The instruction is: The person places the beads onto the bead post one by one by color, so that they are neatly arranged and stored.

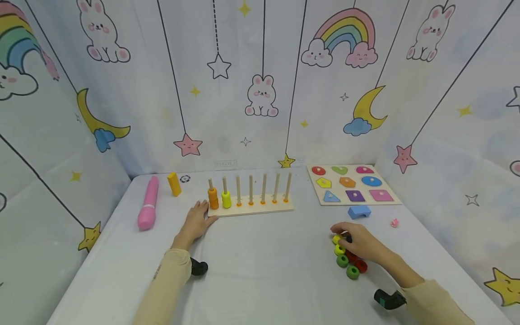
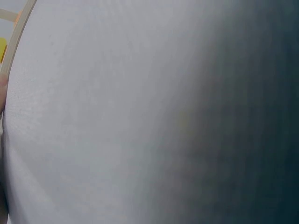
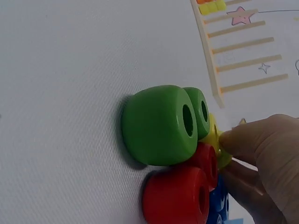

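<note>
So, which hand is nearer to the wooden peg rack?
Left. The left hand touches the wooden peg rack at its left end; the right hand is apart, over the loose beads.

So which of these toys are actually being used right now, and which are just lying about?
In use:
- wooden peg rack, steadied by the left hand
- orange beads and yellow bead on its pegs
- loose pile of green, red and yellow beads, with the right hand pinching a yellow one

Lying about:
- pink cylinder
- yellow block
- wooden shape puzzle board
- blue arch block
</note>
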